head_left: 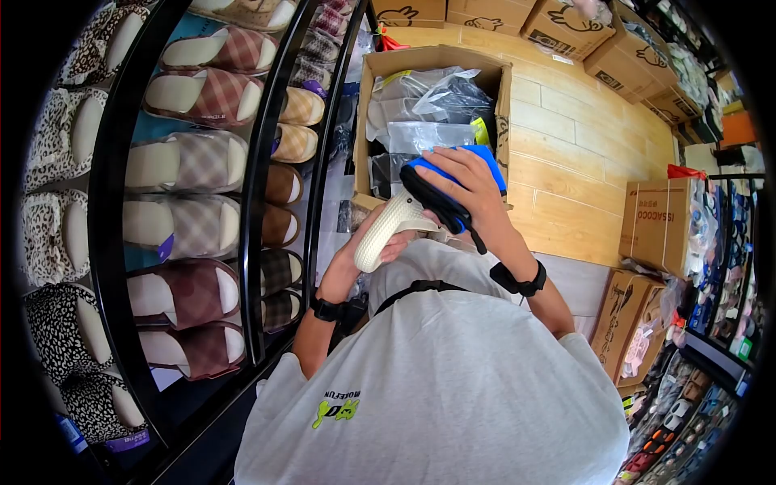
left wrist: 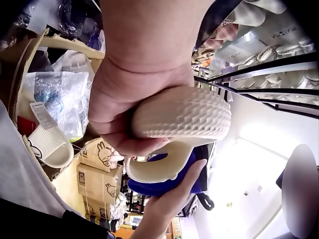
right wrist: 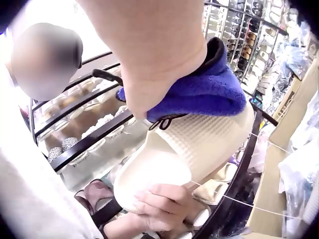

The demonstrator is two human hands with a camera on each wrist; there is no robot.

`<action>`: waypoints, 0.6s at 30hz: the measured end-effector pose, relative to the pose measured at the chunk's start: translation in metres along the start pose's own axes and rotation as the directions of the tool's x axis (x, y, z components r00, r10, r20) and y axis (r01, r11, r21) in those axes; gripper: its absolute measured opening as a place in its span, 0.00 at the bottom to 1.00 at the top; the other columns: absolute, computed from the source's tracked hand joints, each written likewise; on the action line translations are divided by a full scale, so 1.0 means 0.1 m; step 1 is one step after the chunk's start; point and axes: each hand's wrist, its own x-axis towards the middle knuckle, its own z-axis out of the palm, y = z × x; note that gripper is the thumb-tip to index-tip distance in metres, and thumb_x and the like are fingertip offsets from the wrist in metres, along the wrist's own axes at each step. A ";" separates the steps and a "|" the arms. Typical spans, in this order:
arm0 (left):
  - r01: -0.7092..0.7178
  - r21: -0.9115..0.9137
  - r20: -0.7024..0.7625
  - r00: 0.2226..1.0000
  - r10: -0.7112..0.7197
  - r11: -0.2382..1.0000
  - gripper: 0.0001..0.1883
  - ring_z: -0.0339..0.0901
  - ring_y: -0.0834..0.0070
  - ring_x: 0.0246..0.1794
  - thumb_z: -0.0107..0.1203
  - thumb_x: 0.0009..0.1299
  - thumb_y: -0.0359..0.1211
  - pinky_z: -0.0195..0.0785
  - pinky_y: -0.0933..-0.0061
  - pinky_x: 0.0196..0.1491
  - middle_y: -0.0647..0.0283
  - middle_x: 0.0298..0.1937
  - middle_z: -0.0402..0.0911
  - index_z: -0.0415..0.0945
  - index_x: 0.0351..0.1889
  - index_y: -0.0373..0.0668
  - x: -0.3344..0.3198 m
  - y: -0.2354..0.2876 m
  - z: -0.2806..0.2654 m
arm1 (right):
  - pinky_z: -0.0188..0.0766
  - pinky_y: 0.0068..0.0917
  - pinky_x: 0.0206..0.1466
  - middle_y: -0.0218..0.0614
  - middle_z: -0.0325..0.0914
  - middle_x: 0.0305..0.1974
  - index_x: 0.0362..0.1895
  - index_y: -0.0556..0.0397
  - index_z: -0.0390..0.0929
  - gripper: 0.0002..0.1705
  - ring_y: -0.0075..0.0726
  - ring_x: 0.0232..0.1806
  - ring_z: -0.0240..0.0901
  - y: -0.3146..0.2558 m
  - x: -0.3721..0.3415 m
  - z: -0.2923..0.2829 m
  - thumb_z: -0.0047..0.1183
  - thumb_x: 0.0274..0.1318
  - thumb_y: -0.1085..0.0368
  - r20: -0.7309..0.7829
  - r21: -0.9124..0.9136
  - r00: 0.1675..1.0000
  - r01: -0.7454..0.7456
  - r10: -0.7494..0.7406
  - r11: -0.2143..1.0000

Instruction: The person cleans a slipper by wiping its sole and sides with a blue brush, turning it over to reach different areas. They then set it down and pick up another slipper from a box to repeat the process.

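Observation:
My left hand (head_left: 356, 246) grips a cream slipper (head_left: 374, 238) by one end, fingers curled round its side. The slipper has a dimpled upper and a smooth sole. Over its other end, my right hand (head_left: 470, 190) holds a fuzzy blue cloth (right wrist: 204, 94) with a black edge and a small black loop. In the right wrist view the cloth lies against the dimpled upper, and the left fingers (right wrist: 162, 204) hold the slipper's footbed below. My right thumb (left wrist: 192, 177) shows on the cloth in the left wrist view.
An open carton (head_left: 440, 55) with plastic-wrapped goods stands just ahead. Another cream slipper (left wrist: 52, 147) with a tag lies near it. Black racks (head_left: 121, 162) of plaid slippers rise on my left. More cartons (head_left: 659, 218) and shoe shelves line the right side.

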 end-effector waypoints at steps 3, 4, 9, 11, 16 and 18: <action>0.015 0.003 -0.023 1.000 -0.015 1.000 0.46 0.72 0.75 0.13 0.35 0.87 0.69 0.67 0.74 0.16 0.66 0.22 0.72 0.77 0.56 0.27 -0.03 0.00 -0.06 | 0.66 0.55 0.80 0.38 0.77 0.76 0.75 0.41 0.81 0.39 0.53 0.76 0.73 -0.06 -0.02 0.05 0.68 0.56 0.60 0.008 0.010 0.999 0.034 -0.034 0.999; 0.046 0.004 -0.053 0.998 -0.045 0.999 0.45 0.73 0.75 0.14 0.36 0.87 0.69 0.68 0.73 0.17 0.66 0.22 0.72 0.77 0.56 0.29 -0.03 -0.01 -0.09 | 0.65 0.55 0.81 0.38 0.77 0.76 0.76 0.41 0.80 0.39 0.53 0.77 0.72 -0.10 -0.05 0.08 0.66 0.56 0.61 0.049 -0.011 0.995 0.087 -0.086 0.996; 0.068 -0.006 0.055 0.996 -0.068 0.998 0.48 0.72 0.73 0.15 0.38 0.84 0.72 0.69 0.71 0.19 0.64 0.24 0.72 0.76 0.57 0.27 -0.01 -0.03 -0.29 | 0.63 0.54 0.82 0.37 0.76 0.77 0.78 0.38 0.78 0.39 0.51 0.79 0.71 -0.06 -0.05 0.05 0.65 0.59 0.62 0.114 0.101 0.985 0.117 -0.129 0.988; 0.012 -0.036 -0.003 1.000 -0.012 0.999 0.45 0.70 0.75 0.13 0.35 0.89 0.66 0.69 0.72 0.16 0.67 0.24 0.72 0.67 0.74 0.28 0.01 -0.03 -0.10 | 0.63 0.55 0.82 0.37 0.76 0.77 0.76 0.39 0.79 0.41 0.54 0.78 0.71 0.01 -0.03 0.04 0.69 0.55 0.59 0.022 0.059 1.000 0.012 -0.013 0.998; 0.020 -0.043 -0.066 0.998 -0.023 0.999 0.40 0.73 0.73 0.14 0.36 0.88 0.66 0.69 0.72 0.15 0.64 0.24 0.73 0.74 0.64 0.34 0.01 -0.03 -0.17 | 0.65 0.55 0.81 0.39 0.76 0.76 0.76 0.43 0.80 0.41 0.52 0.77 0.72 -0.12 -0.03 0.03 0.69 0.55 0.59 0.013 -0.024 0.999 0.049 -0.048 0.999; 0.008 0.072 -0.098 0.995 -0.001 0.997 0.41 0.74 0.72 0.15 0.37 0.88 0.67 0.69 0.72 0.16 0.64 0.25 0.73 0.76 0.60 0.34 -0.03 -0.07 -0.38 | 0.64 0.55 0.82 0.39 0.76 0.76 0.76 0.42 0.79 0.40 0.51 0.78 0.71 -0.14 -0.08 0.06 0.66 0.56 0.60 0.105 -0.051 0.987 0.128 -0.122 0.990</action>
